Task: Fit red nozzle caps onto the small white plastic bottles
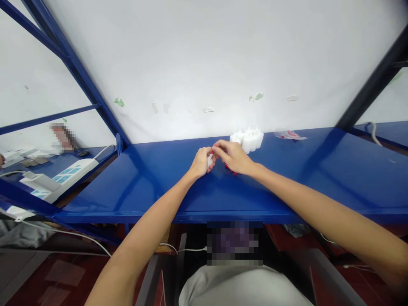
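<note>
My left hand [200, 162] is wrapped round a small white plastic bottle [209, 160], most of it hidden by the fingers. At the bottle's top, the thumb and fingers of my right hand [234, 157] pinch a small red cap [213, 151]. Both hands meet there, just above the blue table. Beneath my right hand lie several small red caps [230, 171], partly covered by it. Right behind that hand, several white bottles [253, 139] with thin pointed tips stand in a cluster.
A clear plastic bag [289, 134] with something red in it lies at the back right of the blue table [153, 174]. White power strips [68, 174] with cables sit to the left, beyond a blue metal frame [86, 85]. A white wall [197, 63] rises behind.
</note>
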A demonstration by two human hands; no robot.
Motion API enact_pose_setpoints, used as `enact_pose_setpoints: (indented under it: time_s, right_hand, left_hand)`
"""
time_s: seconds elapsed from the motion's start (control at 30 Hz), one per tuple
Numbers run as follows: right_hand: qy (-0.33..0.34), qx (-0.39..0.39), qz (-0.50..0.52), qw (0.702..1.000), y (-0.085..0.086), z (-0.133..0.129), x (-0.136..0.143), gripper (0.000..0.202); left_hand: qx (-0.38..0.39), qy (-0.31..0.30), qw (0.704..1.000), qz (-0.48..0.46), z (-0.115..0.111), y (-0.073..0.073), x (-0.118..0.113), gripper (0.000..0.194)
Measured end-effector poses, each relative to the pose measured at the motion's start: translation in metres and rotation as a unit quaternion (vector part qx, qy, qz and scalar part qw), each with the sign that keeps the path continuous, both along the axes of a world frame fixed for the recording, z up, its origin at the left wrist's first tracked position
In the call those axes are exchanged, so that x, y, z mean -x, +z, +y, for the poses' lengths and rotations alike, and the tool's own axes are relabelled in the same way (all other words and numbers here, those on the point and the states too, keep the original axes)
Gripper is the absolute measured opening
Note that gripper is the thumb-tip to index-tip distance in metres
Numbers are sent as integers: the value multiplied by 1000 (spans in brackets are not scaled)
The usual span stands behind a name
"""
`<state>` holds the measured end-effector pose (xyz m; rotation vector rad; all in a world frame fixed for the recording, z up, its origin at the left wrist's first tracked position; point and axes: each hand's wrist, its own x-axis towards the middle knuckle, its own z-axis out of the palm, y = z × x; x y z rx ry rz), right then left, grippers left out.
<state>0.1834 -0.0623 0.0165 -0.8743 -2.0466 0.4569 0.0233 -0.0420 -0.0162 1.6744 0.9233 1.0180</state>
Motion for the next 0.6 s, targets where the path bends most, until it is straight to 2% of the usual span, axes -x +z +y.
enact_pose_setpoints:
  time_s: [0.17, 0.3, 0.47, 0.6]
  right_hand:
    - [62, 56, 39, 996, -5, -7, 4, 26]
    - [115, 87, 31, 989, -5, -10, 4, 23]
    - [128, 146, 99, 976, -8, -5, 7, 26]
    - [121, 158, 113, 973, -12, -3, 10, 23]
  left_hand:
    - [56, -54, 995, -58, -6, 5, -3, 45]
    - [21, -86, 990, -106, -8, 6, -5, 30]
    - [2, -68, 992, -109, -8, 8, -4, 23]
    - [-22, -38, 995, -84, -11, 11, -3, 22]
